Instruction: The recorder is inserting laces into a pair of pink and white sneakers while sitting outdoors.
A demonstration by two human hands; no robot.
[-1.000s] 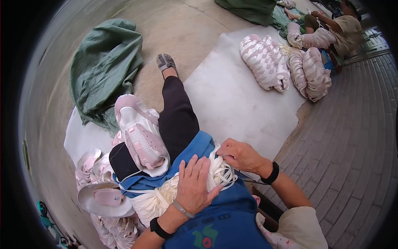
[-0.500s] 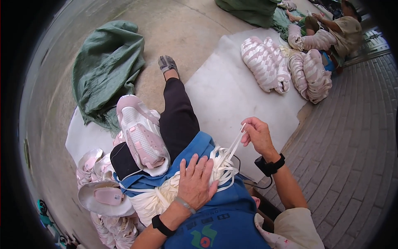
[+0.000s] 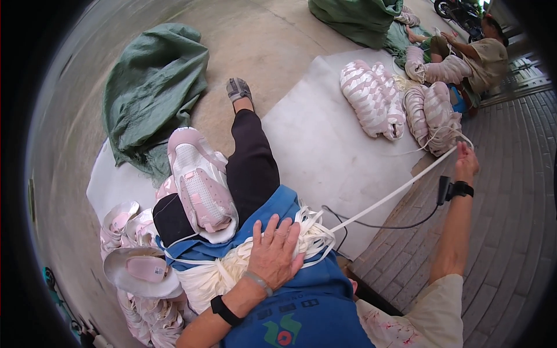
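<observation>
My left hand (image 3: pixel 275 250) lies flat on a bundle of cream shoelaces (image 3: pixel 207 279) across my lap, fingers stretched out. Far out to the right, my right hand (image 3: pixel 466 162) is closed on a white shoelace (image 3: pixel 390 196), which runs taut from the bundle. A loose end of the lace trails from that hand to the left. On my left thigh rests a pink and white shoe upper (image 3: pixel 203 185), its toe pointing away from me. A blue apron (image 3: pixel 301 316) covers my lap beneath the laces.
Stacked pink and white uppers (image 3: pixel 145 269) stand at my left. A green sack (image 3: pixel 156 95) lies beyond. Bundled uppers (image 3: pixel 371 98) sit on a white sheet (image 3: pixel 325 122) ahead. Another person (image 3: pixel 486 55) sits at the far right. A black cable (image 3: pixel 383 226) leads to my right wrist.
My right hand has swung outward to the right and away, drawing the lace out of the bundle into a long straight line. My left hand has stayed on the laces.
</observation>
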